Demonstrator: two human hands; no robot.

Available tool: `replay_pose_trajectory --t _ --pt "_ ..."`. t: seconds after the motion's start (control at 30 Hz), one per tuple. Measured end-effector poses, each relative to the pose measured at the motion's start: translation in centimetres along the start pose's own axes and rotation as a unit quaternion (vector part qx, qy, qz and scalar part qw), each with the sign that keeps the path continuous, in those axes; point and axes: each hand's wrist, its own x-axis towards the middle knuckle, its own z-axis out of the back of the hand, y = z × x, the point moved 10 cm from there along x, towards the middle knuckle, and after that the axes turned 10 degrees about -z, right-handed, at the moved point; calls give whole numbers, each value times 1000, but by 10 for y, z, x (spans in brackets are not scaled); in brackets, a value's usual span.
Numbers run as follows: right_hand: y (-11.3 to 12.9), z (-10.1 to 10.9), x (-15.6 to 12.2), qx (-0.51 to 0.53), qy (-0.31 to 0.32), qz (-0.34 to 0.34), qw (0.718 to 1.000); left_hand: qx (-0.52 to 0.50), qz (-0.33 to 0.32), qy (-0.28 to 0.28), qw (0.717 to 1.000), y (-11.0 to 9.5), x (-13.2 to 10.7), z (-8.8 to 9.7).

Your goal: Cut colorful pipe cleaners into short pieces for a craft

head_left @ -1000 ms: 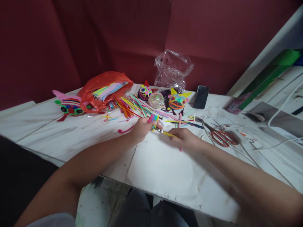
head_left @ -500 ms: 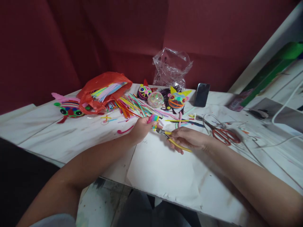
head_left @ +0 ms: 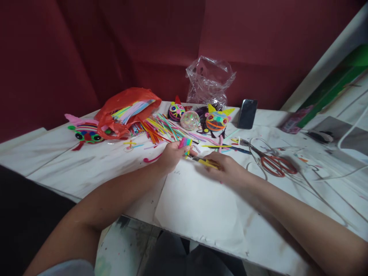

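My left hand (head_left: 171, 156) pinches a small bundle of short coloured strips (head_left: 185, 143) above the white table (head_left: 71, 168). My right hand (head_left: 227, 168) grips a yellow-handled tool (head_left: 204, 161) whose metal tip touches the bundle's lower end. Both hands hover over a white sheet of paper (head_left: 198, 203) near the table's front.
Behind the hands lie loose coloured strips (head_left: 161, 128), a red bag of strips (head_left: 126, 109), decorated balls (head_left: 217, 120), a fish-like craft (head_left: 84, 130), a clear plastic bag (head_left: 209, 82) and a phone (head_left: 247, 108). Red-handled scissors (head_left: 274, 165) and white cables (head_left: 330, 176) lie at the right.
My right hand turned palm-down and closed over the yellow tool, bringing its tip back against the bundle. My left hand stayed put.
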Motion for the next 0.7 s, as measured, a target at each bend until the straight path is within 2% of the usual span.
replay_pose_trajectory --t 0.17,0.27,0.37,0.43,0.53,0.6,0.7 --pt "-15 -13 3 109 87 -79 987 6 -5 6 1000 -1 -1 -1" --pt "-19 -18 2 142 114 -102 978 13 -5 12 1000 -2 -1 -1" --pt "-15 -17 1 101 101 -84 986 31 -15 23 999 -4 -1 -2" --pt "-9 -12 0 25 57 -51 997 47 -25 29 998 -6 -2 -3" --pt "0 -2 -2 -66 -12 -13 998 67 -28 31 997 -6 -2 -4" --pt "-1 -4 -1 -48 -2 -13 999 58 -19 23 998 -4 -2 -4" --pt "-12 -14 2 63 72 -49 994 21 6 -1 1000 -2 -1 -1"
